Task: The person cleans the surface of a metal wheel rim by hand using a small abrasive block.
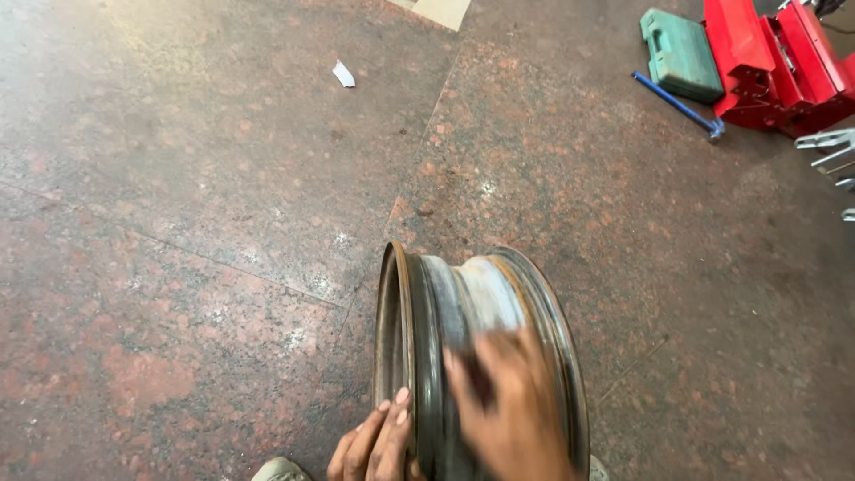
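- Rim (463, 312): bare steel wheel rim, rusty at the edges w/ a worn silver-grey barrel; stands upright on its edge on the floor (205, 223), low centre of view, open side facing left
- Left hand (374, 445): fingers curled over the rim's left lip, fingertips on the outer edge; gripping the rim
- Right hand (512, 405): laid flat on top of the barrel, fingers spread toward the far side; blurred, so can't tell if it's pressing or gripping; touching the rim, not wrapped round it
- Floor: reddish-brown speckled stone slabs w/ thin joints; dusty pale scuffs near the rim
- Shoe (280, 469): pale toe at bottom edge, just left of the left hand
- Paper scrap (343, 74): small, white, lying upper centre-left, well apart from the rim
- Top right, far from the hands: green case (681, 53) lying flat; red toolbox (775, 62) just beside it, open; blue bar (677, 104) lying in front of both; grey metal tools (833, 151) at the right edge, partly cut off
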